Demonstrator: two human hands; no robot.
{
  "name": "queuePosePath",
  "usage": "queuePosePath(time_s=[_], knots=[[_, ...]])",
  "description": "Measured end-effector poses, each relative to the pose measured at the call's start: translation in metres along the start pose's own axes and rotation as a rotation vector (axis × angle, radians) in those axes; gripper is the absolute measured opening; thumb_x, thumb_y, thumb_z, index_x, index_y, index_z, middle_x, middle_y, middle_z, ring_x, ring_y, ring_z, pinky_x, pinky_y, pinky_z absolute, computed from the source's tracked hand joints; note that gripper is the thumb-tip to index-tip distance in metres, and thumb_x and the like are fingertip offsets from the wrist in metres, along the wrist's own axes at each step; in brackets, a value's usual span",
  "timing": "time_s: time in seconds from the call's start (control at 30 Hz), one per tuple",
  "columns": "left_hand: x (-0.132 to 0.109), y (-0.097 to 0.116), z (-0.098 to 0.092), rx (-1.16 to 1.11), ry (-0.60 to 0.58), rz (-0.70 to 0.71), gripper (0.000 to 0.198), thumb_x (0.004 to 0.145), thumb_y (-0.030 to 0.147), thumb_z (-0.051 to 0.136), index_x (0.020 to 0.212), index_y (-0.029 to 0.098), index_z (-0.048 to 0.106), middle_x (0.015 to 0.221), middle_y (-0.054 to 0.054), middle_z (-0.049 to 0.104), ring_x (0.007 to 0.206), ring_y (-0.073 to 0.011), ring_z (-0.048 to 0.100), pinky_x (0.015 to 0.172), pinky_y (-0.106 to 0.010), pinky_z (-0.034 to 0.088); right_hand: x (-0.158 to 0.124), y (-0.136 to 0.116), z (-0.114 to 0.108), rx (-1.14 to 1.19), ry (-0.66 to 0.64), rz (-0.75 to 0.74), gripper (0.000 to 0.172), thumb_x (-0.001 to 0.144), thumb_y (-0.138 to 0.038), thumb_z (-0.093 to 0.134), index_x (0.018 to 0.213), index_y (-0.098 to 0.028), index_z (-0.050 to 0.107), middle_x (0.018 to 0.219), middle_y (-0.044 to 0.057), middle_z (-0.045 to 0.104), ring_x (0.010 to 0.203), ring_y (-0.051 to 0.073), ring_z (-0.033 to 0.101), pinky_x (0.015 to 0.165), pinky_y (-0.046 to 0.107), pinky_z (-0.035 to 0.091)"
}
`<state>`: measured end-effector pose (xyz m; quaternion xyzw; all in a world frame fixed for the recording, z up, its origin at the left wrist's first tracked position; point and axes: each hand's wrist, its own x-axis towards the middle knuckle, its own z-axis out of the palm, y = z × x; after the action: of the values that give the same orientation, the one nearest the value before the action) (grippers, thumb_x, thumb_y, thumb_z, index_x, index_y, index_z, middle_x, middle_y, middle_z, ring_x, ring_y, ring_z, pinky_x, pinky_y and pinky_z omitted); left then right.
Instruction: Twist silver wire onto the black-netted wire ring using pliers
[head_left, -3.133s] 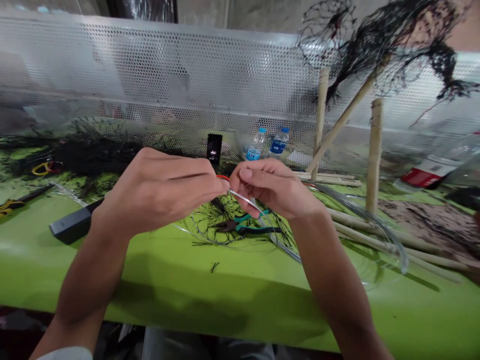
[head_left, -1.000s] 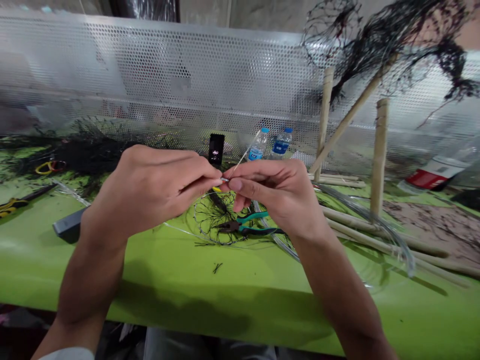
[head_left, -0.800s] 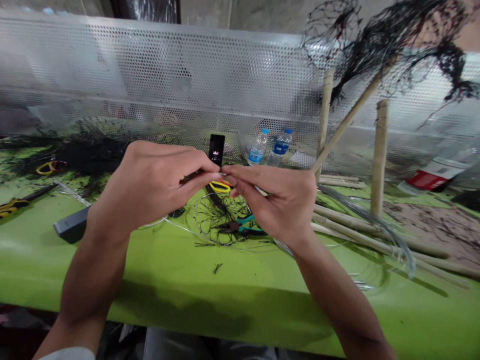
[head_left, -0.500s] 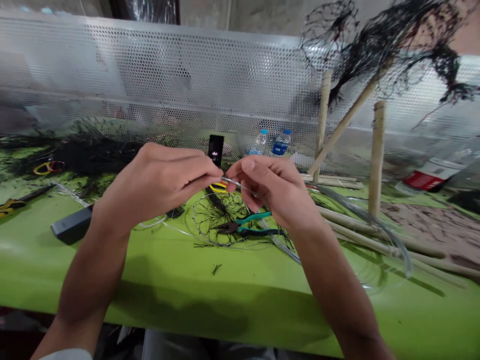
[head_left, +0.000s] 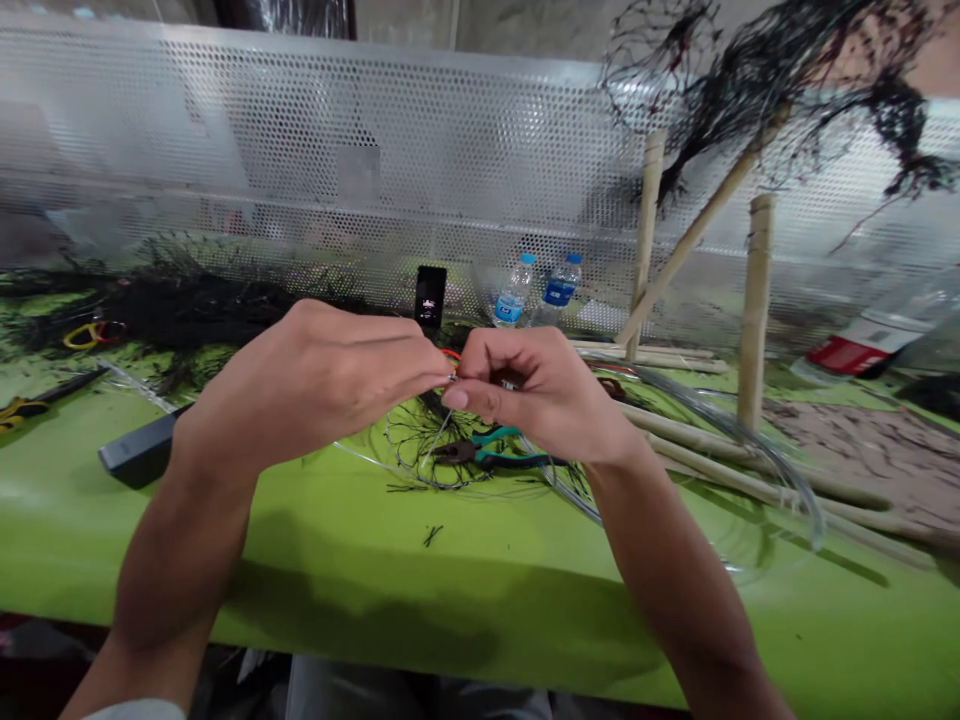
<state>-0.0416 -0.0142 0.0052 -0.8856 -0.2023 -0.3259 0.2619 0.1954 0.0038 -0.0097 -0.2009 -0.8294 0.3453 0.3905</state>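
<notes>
My left hand (head_left: 330, 375) and my right hand (head_left: 536, 390) meet fingertip to fingertip above the green table (head_left: 465, 580). Both are closed in a pinch on a thin silver wire (head_left: 439, 440), whose loose end hangs down from the pinch toward the table. Under the hands lies a tangle of black wire (head_left: 416, 445) with green-handled pliers (head_left: 495, 452) resting on it. A coil of clear or silver wire (head_left: 757, 455) loops away to the right on the table.
A perforated metal screen (head_left: 300, 170) backs the table. By it stand a black phone (head_left: 430, 295) and two water bottles (head_left: 536, 290). Bamboo posts (head_left: 752, 310) with black wire bundles rise at right. A black box (head_left: 142, 450), yellow-handled tools (head_left: 30, 405) and black wire heaps lie at left.
My right hand has been turning about the pinch point, its fingers now curled under; the wire's free end, earlier pointing up and back, now hangs down. The left hand has stayed almost still.
</notes>
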Motion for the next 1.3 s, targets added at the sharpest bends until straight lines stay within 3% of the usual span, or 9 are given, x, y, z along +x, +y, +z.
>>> queuePosePath(time_s=[0.17, 0.27, 0.4, 0.47, 0.57, 0.63, 0.73, 1.07, 1.3], knots=[[0.003, 0.001, 0.004, -0.004, -0.047, -0.02, 0.017, 0.105, 0.022, 0.054, 0.091, 0.025, 0.065, 0.087, 0.002, 0.076, 0.068, -0.0142, 0.07, 0.056, -0.031, 0.046, -0.013, -0.011, 0.006, -1.032, 0.155, -0.335, 0.037, 0.103, -0.027, 0.061, 0.067, -0.022, 0.055, 0.055, -0.004, 0.046, 0.053, 0.012, 0.031, 0.053, 0.033, 0.024], [0.006, -0.001, 0.006, -0.074, -0.05, -0.051, 0.014, 0.105, 0.023, 0.055, 0.093, 0.025, 0.064, 0.085, 0.002, 0.075, 0.068, -0.0143, 0.069, 0.059, -0.031, 0.048, -0.014, -0.009, 0.013, -1.248, 0.219, -0.375, 0.039, 0.103, -0.019, 0.056, 0.064, -0.022, 0.054, 0.055, -0.002, 0.05, 0.052, 0.012, 0.032, 0.051, 0.035, 0.023], [0.006, -0.002, 0.006, -0.033, -0.031, -0.048, 0.014, 0.104, 0.022, 0.056, 0.094, 0.024, 0.065, 0.09, 0.0, 0.076, 0.073, -0.0152, 0.072, 0.06, -0.031, 0.049, -0.009, -0.005, 0.01, -0.942, 0.303, -0.192, 0.033, 0.1, -0.031, 0.065, 0.069, -0.02, 0.062, 0.053, -0.004, 0.054, 0.049, 0.009, 0.038, 0.049, 0.03, 0.026], [0.005, -0.001, 0.005, 0.0, 0.001, -0.038, 0.012, 0.105, 0.023, 0.056, 0.096, 0.024, 0.065, 0.094, 0.001, 0.078, 0.077, -0.0148, 0.074, 0.062, -0.03, 0.049, -0.006, -0.007, 0.002, -0.579, 0.157, 0.029, 0.034, 0.096, -0.041, 0.071, 0.07, -0.019, 0.066, 0.054, -0.005, 0.058, 0.047, 0.008, 0.044, 0.047, 0.026, 0.031], [0.004, -0.001, 0.003, 0.031, 0.017, -0.009, 0.01, 0.105, 0.022, 0.057, 0.098, 0.024, 0.065, 0.095, 0.002, 0.078, 0.077, -0.0132, 0.073, 0.064, -0.029, 0.049, -0.003, -0.01, -0.009, -0.008, -0.139, 0.313, 0.033, 0.094, -0.047, 0.071, 0.083, -0.017, 0.076, 0.076, 0.001, 0.076, 0.048, 0.008, 0.058, 0.046, 0.022, 0.043], [0.004, 0.0, 0.002, 0.056, 0.032, 0.007, 0.01, 0.105, 0.024, 0.059, 0.097, 0.023, 0.065, 0.093, 0.001, 0.077, 0.073, -0.0126, 0.071, 0.061, -0.029, 0.047, -0.001, -0.01, -0.011, 0.23, -0.162, 0.391, 0.029, 0.095, -0.043, 0.071, 0.095, -0.015, 0.079, 0.089, 0.006, 0.081, 0.05, 0.009, 0.063, 0.048, 0.022, 0.049], [0.003, 0.0, 0.0, 0.095, 0.055, 0.009, 0.013, 0.105, 0.03, 0.06, 0.096, 0.022, 0.066, 0.089, 0.001, 0.075, 0.066, -0.0122, 0.065, 0.056, -0.031, 0.042, 0.001, -0.008, -0.008, 0.416, -0.113, 0.399, 0.02, 0.093, -0.031, 0.072, 0.098, -0.014, 0.081, 0.088, 0.006, 0.082, 0.051, 0.008, 0.064, 0.048, 0.021, 0.049], [0.003, -0.001, -0.001, 0.09, -0.054, 0.01, 0.019, 0.106, 0.023, 0.051, 0.091, 0.025, 0.063, 0.079, 0.002, 0.07, 0.064, -0.015, 0.064, 0.054, -0.034, 0.039, 0.002, -0.008, 0.002, 0.43, 0.048, 0.341, 0.008, 0.085, -0.02, 0.078, 0.09, -0.015, 0.079, 0.078, 0.0, 0.078, 0.055, 0.007, 0.061, 0.051, 0.02, 0.045], [0.004, 0.004, -0.004, 0.113, 0.002, -0.054, 0.017, 0.105, 0.027, 0.053, 0.092, 0.024, 0.064, 0.075, 0.003, 0.069, 0.058, -0.014, 0.061, 0.055, -0.032, 0.041, 0.0, -0.014, 0.011, 0.38, 0.115, 0.26, 0.014, 0.084, -0.025, 0.083, 0.087, -0.015, 0.074, 0.075, -0.001, 0.073, 0.056, 0.008, 0.061, 0.049, 0.02, 0.045]])
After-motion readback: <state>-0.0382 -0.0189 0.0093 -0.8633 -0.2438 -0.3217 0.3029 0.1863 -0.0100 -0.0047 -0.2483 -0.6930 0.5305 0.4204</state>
